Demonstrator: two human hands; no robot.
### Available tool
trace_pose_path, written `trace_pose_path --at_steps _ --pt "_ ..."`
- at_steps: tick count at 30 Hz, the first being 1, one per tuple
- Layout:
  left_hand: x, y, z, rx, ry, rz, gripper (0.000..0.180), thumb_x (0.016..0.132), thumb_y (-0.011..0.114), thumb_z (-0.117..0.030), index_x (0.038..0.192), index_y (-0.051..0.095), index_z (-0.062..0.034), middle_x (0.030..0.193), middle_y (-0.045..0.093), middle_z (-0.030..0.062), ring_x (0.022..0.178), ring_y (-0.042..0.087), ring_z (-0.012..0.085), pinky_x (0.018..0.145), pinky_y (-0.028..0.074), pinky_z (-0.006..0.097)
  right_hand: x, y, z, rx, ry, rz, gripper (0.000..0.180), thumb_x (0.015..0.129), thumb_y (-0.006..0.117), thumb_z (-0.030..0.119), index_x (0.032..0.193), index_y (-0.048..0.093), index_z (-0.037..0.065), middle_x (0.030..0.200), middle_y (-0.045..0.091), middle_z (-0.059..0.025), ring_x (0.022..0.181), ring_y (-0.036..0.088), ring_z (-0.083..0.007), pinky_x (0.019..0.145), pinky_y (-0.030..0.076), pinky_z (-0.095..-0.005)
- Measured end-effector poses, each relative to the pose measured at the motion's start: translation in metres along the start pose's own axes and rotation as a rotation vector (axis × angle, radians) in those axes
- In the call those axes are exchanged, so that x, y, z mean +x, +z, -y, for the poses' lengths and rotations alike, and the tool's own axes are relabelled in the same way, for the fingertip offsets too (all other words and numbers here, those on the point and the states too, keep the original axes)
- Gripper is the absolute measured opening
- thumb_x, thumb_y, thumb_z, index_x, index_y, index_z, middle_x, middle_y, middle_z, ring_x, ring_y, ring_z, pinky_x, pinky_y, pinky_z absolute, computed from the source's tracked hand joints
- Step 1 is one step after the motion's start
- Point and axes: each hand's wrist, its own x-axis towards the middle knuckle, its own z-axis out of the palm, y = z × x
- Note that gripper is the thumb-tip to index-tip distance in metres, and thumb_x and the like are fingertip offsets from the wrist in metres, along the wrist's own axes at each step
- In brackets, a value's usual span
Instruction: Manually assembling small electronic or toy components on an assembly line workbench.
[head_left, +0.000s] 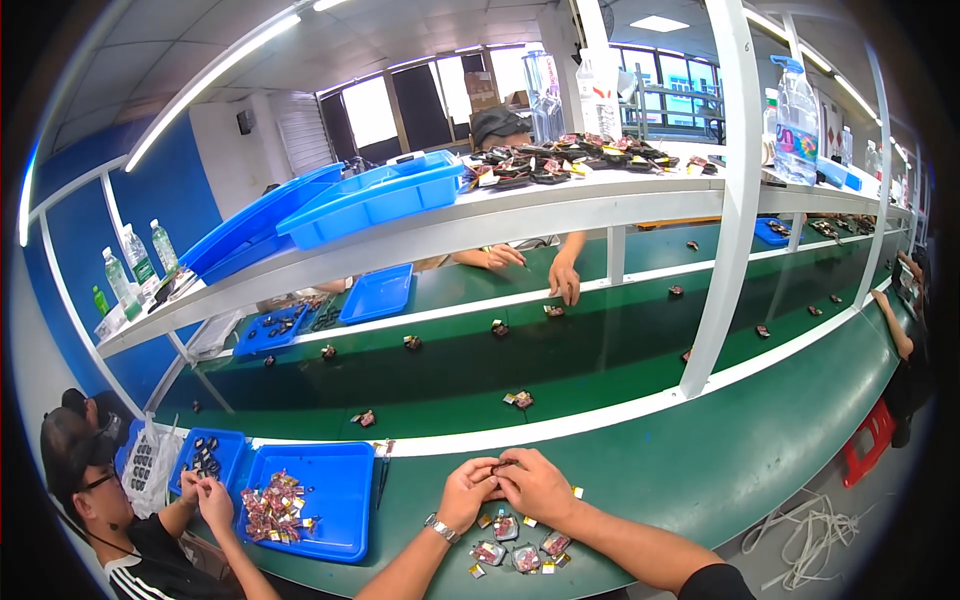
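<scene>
My left hand (468, 490) and my right hand (535, 484) meet over the green bench, fingertips pinched together on one small dark part (500, 466) with copper-coloured bits. A watch sits on my left wrist (440, 527). Just below my hands lie several small parts (515, 548) with red, silver and yellow pieces, loose on the green surface. A blue tray (345, 500) to my left holds a heap of similar small parts (272, 506).
A dark green conveyor belt (600, 350) runs past, carrying scattered small parts (520, 399). A co-worker at lower left (205, 497) handles parts beside blue trays. A person's hands (565, 280) work across the belt. White shelf above holds blue bins (370, 195), bottles and dark parts.
</scene>
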Motion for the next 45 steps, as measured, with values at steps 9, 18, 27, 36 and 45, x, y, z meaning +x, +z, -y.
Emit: trace_pose_path --at_steps 9,18,27,36,45 --pt "-0.003 0.005 -0.004 0.064 -0.024 0.051 0.028 0.092 0.051 0.004 0.12 0.049 0.0055 0.113 0.061 0.0151 0.1 0.063 0.0192 0.082 0.058 0.03 0.002 -0.004 -0.003 0.35 0.404 0.03 0.014 0.075 0.068 0.002 0.089 0.067 0.002 0.092 0.064 -0.0096 0.082 0.064 -0.0232 0.073 0.053 -0.0332" --pt "-0.001 0.01 0.001 0.165 0.051 0.047 0.036 0.091 0.054 0.003 0.126 0.043 0.0027 0.123 0.057 0.0179 0.106 0.062 0.0221 0.083 0.058 0.034 0.007 -0.001 -0.041 0.551 0.684 0.192 0.019 0.073 0.073 0.0 0.091 0.066 0.002 0.084 0.068 -0.0077 0.074 0.066 -0.0124 0.068 0.053 -0.0267" --pt "0.006 0.0 0.001 0.161 0.06 0.02 0.026 0.093 0.051 -0.001 0.118 0.051 0.0045 0.118 0.06 0.0174 0.105 0.062 0.0225 0.084 0.057 0.032 0.062 -0.068 -0.189 -0.19 0.805 -0.067 0.027 0.068 0.079 0.01 0.093 0.067 0.006 0.086 0.068 -0.01 0.084 0.066 -0.0214 0.076 0.053 -0.0343" --pt "0.002 -0.002 -0.005 0.187 0.04 0.051 0.025 0.094 0.051 -0.004 0.118 0.051 0.0044 0.116 0.061 0.0176 0.096 0.065 0.0199 0.077 0.058 0.03 0.056 0.016 -0.137 -0.495 0.512 0.011 0.059 0.069 0.08 0.029 0.115 0.055 0.001 0.106 0.06 -0.0173 0.102 0.055 -0.0342 0.091 0.045 -0.0425" --pt "0.002 -0.008 -0.018 0.014 -0.146 0.063 0.043 0.104 0.032 -0.031 0.125 0.049 0.0024 0.114 0.061 0.0153 0.087 0.062 0.0183 0.073 0.055 0.03 0.035 -0.033 -0.045 0.266 0.171 0.423 0.066 0.071 0.075 0.009 0.132 0.049 0.01 0.117 0.064 -0.0037 0.112 0.052 -0.0274 0.101 0.04 -0.0391"
